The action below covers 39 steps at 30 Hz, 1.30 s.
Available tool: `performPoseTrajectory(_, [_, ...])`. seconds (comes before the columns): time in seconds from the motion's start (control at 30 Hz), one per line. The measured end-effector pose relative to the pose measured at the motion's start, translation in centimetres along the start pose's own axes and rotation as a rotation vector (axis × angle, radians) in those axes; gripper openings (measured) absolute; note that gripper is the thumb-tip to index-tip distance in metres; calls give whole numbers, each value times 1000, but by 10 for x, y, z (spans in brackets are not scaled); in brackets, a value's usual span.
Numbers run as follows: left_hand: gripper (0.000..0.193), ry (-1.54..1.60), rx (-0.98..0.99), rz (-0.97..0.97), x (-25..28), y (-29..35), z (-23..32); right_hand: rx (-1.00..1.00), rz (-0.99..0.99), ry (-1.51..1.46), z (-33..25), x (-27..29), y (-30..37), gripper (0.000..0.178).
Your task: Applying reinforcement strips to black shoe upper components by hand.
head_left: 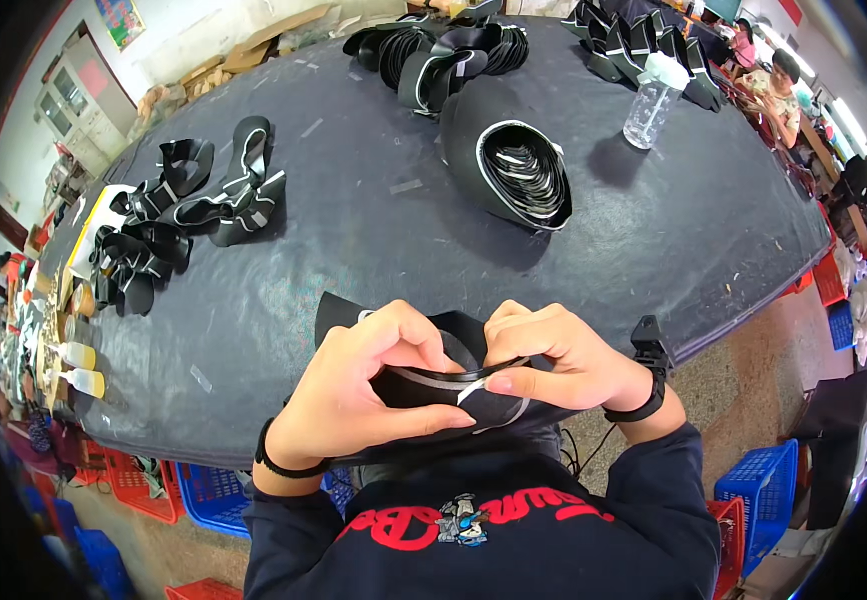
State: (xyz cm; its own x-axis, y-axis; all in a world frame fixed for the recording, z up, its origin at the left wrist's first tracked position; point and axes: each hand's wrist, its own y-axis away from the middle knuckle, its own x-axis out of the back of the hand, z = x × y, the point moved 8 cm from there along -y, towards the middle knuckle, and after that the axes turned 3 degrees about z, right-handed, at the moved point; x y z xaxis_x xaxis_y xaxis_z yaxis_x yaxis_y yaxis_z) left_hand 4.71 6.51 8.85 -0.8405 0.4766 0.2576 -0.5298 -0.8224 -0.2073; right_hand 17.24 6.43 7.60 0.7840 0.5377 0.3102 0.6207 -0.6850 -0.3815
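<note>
Close to the table's near edge, both hands grip one black curved piece [409, 390] of flexible sheet material with a pale strip along its edge; its exact kind I cannot tell. My left hand [349, 390] pinches the left side, fingers inside the curve and thumb along the outside. On the other side, my right hand [564, 365] presses the edge between thumb and bent fingers, beside a short white mark. Part of the piece stands out beyond my left fingers, and its lower portion is partly hidden by the hands.
The dark-covered table [354, 240] carries a nested stack of black pieces [479, 150], more bundles [434, 60] behind, and loose pieces [229, 205] at left. A clear bottle [654, 105] stands far right. Yellow-filled bottles [84, 382] sit at the left edge. Blue baskets [759, 495] flank me below.
</note>
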Motion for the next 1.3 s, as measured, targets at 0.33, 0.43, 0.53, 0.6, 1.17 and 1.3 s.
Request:
performPoseTrajectory(0.33, [37, 98, 13, 49, 1, 2, -5, 40, 71, 48, -1, 0, -1, 9])
performPoseTrajectory(0.43, [34, 156, 64, 55, 0, 2, -8, 59, 92, 46, -1, 0, -2, 8])
performPoseTrajectory(0.53, [32, 217, 60, 46, 0, 3, -10, 58, 104, 56, 0, 1, 0, 8])
performPoseTrajectory(0.6, [32, 261, 28, 35, 1, 3, -10, 45, 118, 64, 0, -2, -1, 8])
performPoseTrajectory(1.17, [29, 35, -29, 392, -1, 13, -7, 548, 665, 877, -49, -11, 12, 26])
performPoseTrajectory(1.3, [30, 62, -45, 389, -2, 15, -10, 590, 713, 925, -50, -11, 14, 22])
